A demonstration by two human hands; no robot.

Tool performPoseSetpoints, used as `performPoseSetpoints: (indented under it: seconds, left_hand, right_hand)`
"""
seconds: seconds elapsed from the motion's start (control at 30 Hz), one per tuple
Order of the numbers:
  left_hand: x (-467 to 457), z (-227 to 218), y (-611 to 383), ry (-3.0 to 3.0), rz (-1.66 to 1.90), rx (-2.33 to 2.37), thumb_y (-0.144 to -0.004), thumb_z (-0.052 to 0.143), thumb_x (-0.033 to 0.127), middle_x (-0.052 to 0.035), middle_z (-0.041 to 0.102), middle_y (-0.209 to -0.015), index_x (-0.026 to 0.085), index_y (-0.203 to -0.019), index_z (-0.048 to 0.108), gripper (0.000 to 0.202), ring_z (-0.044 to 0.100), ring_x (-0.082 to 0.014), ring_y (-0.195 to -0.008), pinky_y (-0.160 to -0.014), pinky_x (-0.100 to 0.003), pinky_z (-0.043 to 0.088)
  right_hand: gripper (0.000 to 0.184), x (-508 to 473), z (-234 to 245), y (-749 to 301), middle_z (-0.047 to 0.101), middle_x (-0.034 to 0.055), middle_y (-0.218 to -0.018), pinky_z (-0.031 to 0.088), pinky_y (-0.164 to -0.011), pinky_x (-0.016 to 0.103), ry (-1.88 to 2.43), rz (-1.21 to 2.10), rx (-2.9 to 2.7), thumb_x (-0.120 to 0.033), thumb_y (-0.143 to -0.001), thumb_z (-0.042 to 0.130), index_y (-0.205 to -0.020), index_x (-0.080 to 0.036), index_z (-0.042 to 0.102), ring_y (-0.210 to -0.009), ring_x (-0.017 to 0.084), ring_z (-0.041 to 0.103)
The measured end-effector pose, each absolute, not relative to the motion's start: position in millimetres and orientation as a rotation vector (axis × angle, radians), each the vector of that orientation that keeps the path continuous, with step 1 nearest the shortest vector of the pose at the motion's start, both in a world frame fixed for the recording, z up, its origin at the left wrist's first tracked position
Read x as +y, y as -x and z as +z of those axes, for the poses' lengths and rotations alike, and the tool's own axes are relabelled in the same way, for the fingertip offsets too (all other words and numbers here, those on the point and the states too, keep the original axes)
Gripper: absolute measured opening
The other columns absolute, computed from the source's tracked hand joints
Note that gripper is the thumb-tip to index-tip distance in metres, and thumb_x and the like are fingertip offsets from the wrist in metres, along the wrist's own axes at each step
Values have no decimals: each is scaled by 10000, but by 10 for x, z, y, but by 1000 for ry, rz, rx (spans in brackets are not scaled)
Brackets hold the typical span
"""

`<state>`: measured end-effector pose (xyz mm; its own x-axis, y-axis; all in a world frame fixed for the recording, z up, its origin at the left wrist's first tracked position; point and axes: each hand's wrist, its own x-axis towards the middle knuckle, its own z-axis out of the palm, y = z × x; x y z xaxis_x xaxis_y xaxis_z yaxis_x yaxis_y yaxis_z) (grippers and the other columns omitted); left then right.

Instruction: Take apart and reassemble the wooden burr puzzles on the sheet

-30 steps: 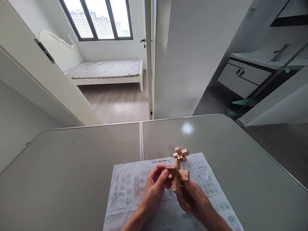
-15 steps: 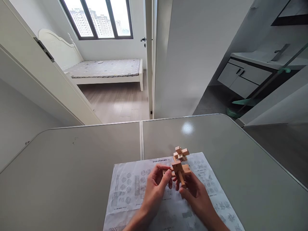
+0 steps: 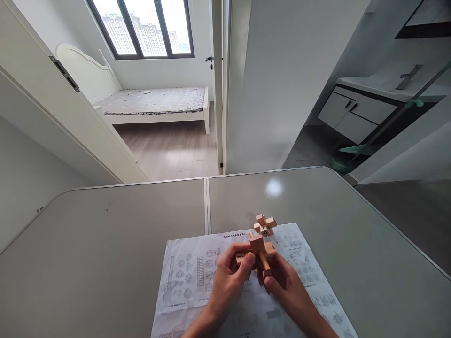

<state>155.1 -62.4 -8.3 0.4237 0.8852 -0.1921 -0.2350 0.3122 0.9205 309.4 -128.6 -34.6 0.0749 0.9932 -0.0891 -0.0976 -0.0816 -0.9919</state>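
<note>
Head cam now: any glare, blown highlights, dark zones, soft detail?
Head view: window overexposed; head view: bright glare spot on the tabletop; head view: washbasin cabinet area dim; head view: held wooden block assembly fairly clear, but fine print on the paper sheet too small to read.

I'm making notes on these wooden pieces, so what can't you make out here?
All in the head view:
Part of the held wooden assembly: hidden by the fingers.
Small print on the paper sheet: too small to read.
The sheet's near edge: cut off by the picture's bottom.
Markings on the other wooden assembly: too small.
</note>
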Motion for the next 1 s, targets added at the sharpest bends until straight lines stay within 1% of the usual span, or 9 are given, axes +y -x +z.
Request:
performPoseSetpoints:
  seconds: [0.1, 0.17, 0.27, 0.37, 0.57, 0.6, 0.67, 0.73, 1.0]
  left_hand:
    - [-615, -104, -1551, -973, 862, 847, -871, 785, 573, 44, 539, -643, 174, -963, 690, 421, 436, -87, -577, -558, -206, 366]
    - [-610, -109, -1552, -978, 872, 848, -877, 779, 573, 46, 535, -627, 173, -948, 687, 416, 448, -91, -579, -563, -210, 376]
    - [-607, -106, -1556, -996, 878, 846, -872, 782, 576, 36, 563, -635, 170, -930, 689, 421, 458, -93, -569, -558, -215, 383]
    - [-610, -95, -1560, -1007, 866, 856, -855, 799, 569, 36, 561, -629, 166, -920, 695, 421, 448, -93, -556, -547, -218, 375]
    - [-616, -65, -1563, -1000, 876, 865, -855, 796, 576, 52, 515, -609, 177, -927, 691, 419, 448, -103, -560, -556, -222, 371]
    - [-616, -57, -1566, -1004, 880, 859, -858, 793, 575, 51, 512, -609, 178, -913, 690, 413, 448, -105, -559, -555, -225, 369]
    - [-614, -38, -1574, -1034, 880, 836, -871, 785, 559, 40, 523, -619, 177, -869, 692, 393, 448, -107, -558, -556, -230, 366]
    - [-614, -20, -1583, -1068, 865, 811, -886, 776, 542, 28, 541, -629, 172, -828, 690, 385, 453, -107, -560, -561, -233, 366]
    - [-619, 44, -1576, -1018, 860, 857, -896, 743, 593, 45, 494, -582, 172, -820, 676, 433, 495, -122, -570, -604, -240, 401]
  right_hand:
    - [440, -1306, -385, -3091, 650, 36, -795, 495, -629, 292, 1251, 1255, -1023, -629, -926, 695, -1088, -219, 688, -689, 198, 584]
    - [454, -1317, -408, -3077, 685, 54, -838, 495, -618, 290, 1279, 1255, -1019, -628, -932, 688, -1121, -216, 693, -682, 193, 582]
    - [519, -1325, -438, -3054, 719, 73, -900, 507, -638, 301, 1330, 1222, -1017, -633, -867, 763, -1164, -211, 707, -716, 206, 606]
    - [557, -1325, -448, -3041, 714, 65, -860, 523, -664, 317, 1365, 1170, -1003, -640, -811, 811, -1144, -202, 721, -745, 229, 637]
    - [535, -1299, -404, -3034, 729, 68, -863, 511, -633, 311, 1367, 1142, -985, -638, -803, 819, -1097, -200, 733, -714, 222, 623]
    - [507, -1294, -401, -3032, 721, 58, -835, 501, -615, 304, 1362, 1149, -968, -631, -809, 818, -1061, -201, 729, -683, 211, 609]
    - [428, -1285, -402, -3028, 691, 35, -750, 466, -568, 285, 1349, 1166, -919, -622, -857, 778, -904, -206, 695, -597, 177, 559]
    - [431, -1279, -410, -3029, 654, 15, -682, 433, -539, 272, 1344, 1170, -878, -612, -914, 722, -781, -212, 634, -539, 150, 511]
    - [415, -1271, -373, -3035, 609, -13, -646, 423, -564, 269, 1359, 1194, -961, -585, -911, 734, -757, -213, 637, -555, 145, 504]
